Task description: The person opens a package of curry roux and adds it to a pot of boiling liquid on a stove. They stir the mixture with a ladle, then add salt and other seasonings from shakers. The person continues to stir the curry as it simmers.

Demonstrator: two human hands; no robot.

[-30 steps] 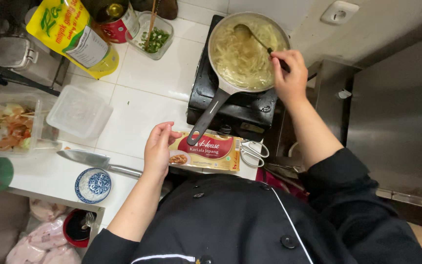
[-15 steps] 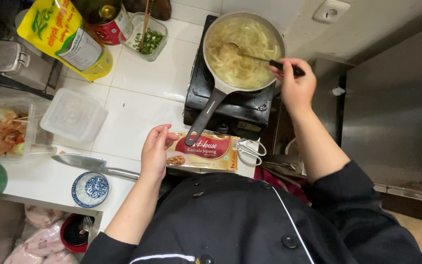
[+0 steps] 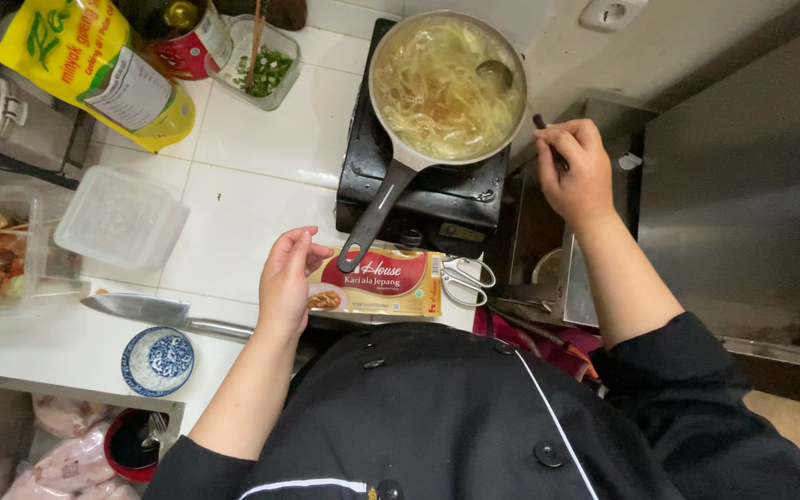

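Right hand (image 3: 578,171): closed around the dark handle of a ladle (image 3: 495,72), whose bowl sits in the pan's contents near the far rim.
Left hand (image 3: 286,282): fingers loosely curled, fingertips resting on the left end of a flat red and cream box (image 3: 380,281); whether it grips or only steadies the box cannot be told.
Pan (image 3: 446,88): grey frying pan full of pale noodles or sliced onion in liquid, standing on a black portable stove (image 3: 437,199); its dark handle points toward the person and ends just above the box.
Box: lies flat at the near edge of the white tiled surface (image 3: 261,176), between the left hand and a pair of scissors (image 3: 468,278).
Nearby: a kitchen knife (image 3: 164,315) and a small blue patterned dish (image 3: 157,361) to the left; an upturned clear tub (image 3: 120,218); a yellow oil pouch (image 3: 94,65); a container of chopped greens (image 3: 266,65).
Hazard, spill: the pan looks full, so a brisk stir could slop liquid over the rim.
Hazard, knock: the left forearm lifting could strike the overhanging handle and tip the pan.
Hazard, cut: the knife blade lies just beside the left wrist.
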